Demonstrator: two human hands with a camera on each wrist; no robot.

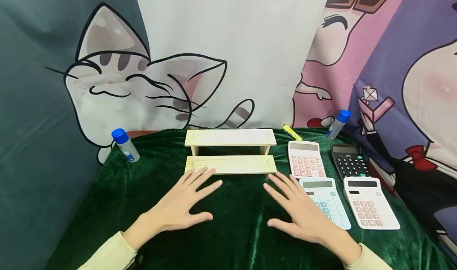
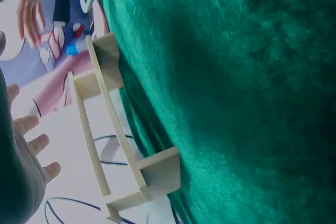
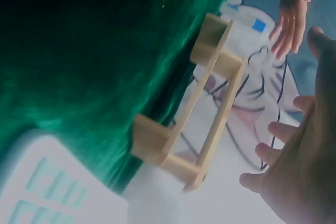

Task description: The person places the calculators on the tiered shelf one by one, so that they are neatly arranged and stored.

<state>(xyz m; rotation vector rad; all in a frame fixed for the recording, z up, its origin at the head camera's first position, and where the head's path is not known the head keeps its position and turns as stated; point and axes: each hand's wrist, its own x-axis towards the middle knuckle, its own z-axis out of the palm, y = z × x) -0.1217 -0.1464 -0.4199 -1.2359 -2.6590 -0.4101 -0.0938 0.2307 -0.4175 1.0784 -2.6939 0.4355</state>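
Observation:
My left hand [image 1: 182, 204], fingers spread and palm down, hovers in front of a two-step wooden rack [image 1: 230, 165]; its fingertips overlap the lower step's front left in the head view. Spread the same way, my right hand [image 1: 300, 208] is near the rack's right end and partly covers a light blue calculator [image 1: 330, 202]. Neither hand holds anything. In the left wrist view the rack [image 2: 113, 114] shows from its side, with my left fingers [image 2: 39, 144] beside it. The right wrist view has the rack [image 3: 210, 103] beyond my right fingers [image 3: 268, 153].
On the green velvet cloth [image 1: 235, 238], at right, lie a pink-keyed calculator [image 1: 307, 159], a black calculator [image 1: 350, 161] and a white calculator [image 1: 371, 202]. A yellow marker [image 1: 292, 132] is behind them. Blue-capped bottles stand at the left [image 1: 126, 145] and back right [image 1: 338, 125].

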